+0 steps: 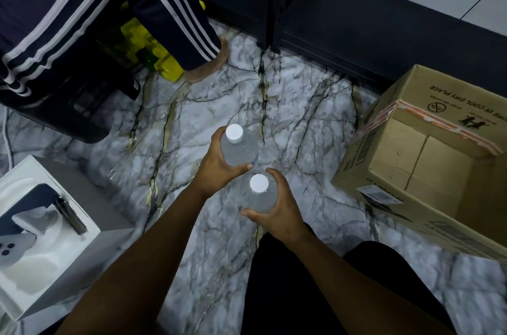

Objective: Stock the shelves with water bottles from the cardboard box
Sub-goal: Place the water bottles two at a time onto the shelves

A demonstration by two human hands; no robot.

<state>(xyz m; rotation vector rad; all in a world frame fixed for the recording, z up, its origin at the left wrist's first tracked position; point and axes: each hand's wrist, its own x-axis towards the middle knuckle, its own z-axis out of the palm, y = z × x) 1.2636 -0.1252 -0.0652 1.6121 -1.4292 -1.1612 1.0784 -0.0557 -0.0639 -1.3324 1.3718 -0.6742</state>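
Observation:
I look straight down at two clear water bottles with white caps, held upright over the marble-patterned floor. My left hand (219,163) grips the farther bottle (241,149) from the left side. My right hand (279,211) grips the nearer bottle (258,196) from the right and below. The two bottles almost touch. The open cardboard box (428,167) stands to the right, and its visible inside shows only the bottom flaps. The dark metal shelf unit (356,24) lies ahead at the top of the view.
Another person's leg in striped dark trousers (164,13) and a bare foot stand at the upper left, beside a yellow-green object (153,52). A white product box (46,233) sits at the lower left. A dark crate (82,112) lies left of centre.

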